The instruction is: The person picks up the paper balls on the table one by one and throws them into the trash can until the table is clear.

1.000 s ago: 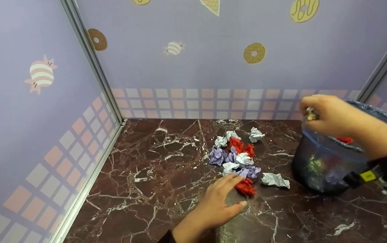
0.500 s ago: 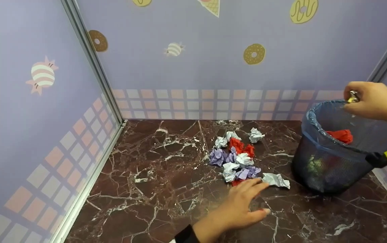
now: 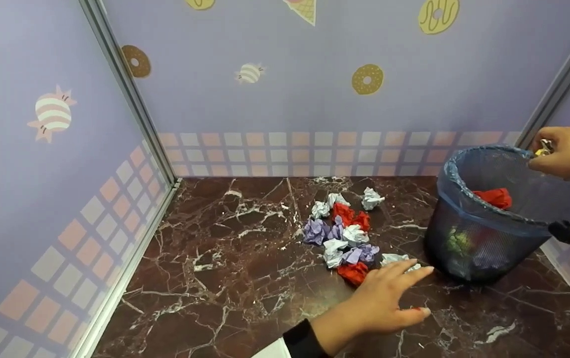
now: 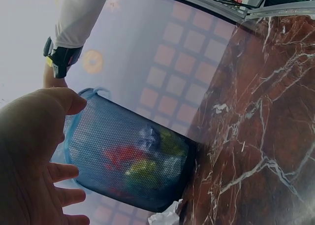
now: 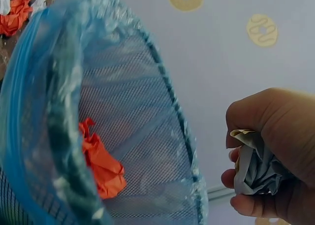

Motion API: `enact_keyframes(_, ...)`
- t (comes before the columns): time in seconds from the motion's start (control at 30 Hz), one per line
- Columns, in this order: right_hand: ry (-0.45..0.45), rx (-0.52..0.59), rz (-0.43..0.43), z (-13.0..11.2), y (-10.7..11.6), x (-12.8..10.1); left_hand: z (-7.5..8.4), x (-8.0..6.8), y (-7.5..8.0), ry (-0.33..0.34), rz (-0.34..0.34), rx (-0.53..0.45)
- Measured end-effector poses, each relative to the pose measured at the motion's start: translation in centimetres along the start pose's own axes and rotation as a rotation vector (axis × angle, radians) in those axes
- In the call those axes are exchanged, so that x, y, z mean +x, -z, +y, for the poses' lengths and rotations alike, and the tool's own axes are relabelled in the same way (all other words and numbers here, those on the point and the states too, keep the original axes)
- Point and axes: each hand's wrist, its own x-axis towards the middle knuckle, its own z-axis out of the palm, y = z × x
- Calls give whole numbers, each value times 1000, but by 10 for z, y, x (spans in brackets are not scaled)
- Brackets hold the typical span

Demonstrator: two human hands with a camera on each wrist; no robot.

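My right hand (image 3: 568, 151) grips a crumpled silver-grey paper ball (image 5: 261, 166) with a yellowish edge, at the right rim of a black mesh waste bin (image 3: 493, 258). A blue bag lines the bin, and inside lies crumpled red paper (image 5: 104, 170); more coloured scraps show through the mesh. Low over the tabletop, my left hand (image 3: 376, 306) has its fingers spread and holds nothing. Its fingertips overlap a white crumpled paper (image 3: 395, 258) in the head view. Left of that lies a heap of paper balls: red (image 3: 353, 273), purple (image 3: 315, 231) and white (image 3: 334, 253).
The dark red marbled tabletop (image 3: 215, 298) meets a lilac back wall (image 3: 275, 99) printed with sweets. A side panel (image 3: 11, 199) bounds it on the left, and another on the right behind the bin. One white paper ball (image 3: 372, 199) lies slightly apart at the back.
My right hand has moved right with the paper ball, across the bin's mouth to its far right rim. My left hand has slid right, from the heap toward the bin.
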Motion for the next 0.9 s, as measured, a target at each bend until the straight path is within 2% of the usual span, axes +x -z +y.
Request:
enact_keyframes(0.27, 13, -3, 37, 8, -5, 0, 0, -3, -2, -3, 5, 7)
enact_keyframes(0.47, 43, 33, 44, 15, -12, -1, -8, -9, 1, 14, 28, -5)
enact_keyframes(0.6, 35, 66, 32, 16, -18, -4, -19, -16, 4, 54, 30, -28)
enact_keyframes(0.73, 13, 81, 23, 16, -22, -8, -35, -25, 6, 96, 60, -36)
enact_keyframes(0.9, -21, 42, 15, 18, -26, -12, -49, -38, 10, 126, 90, -51)
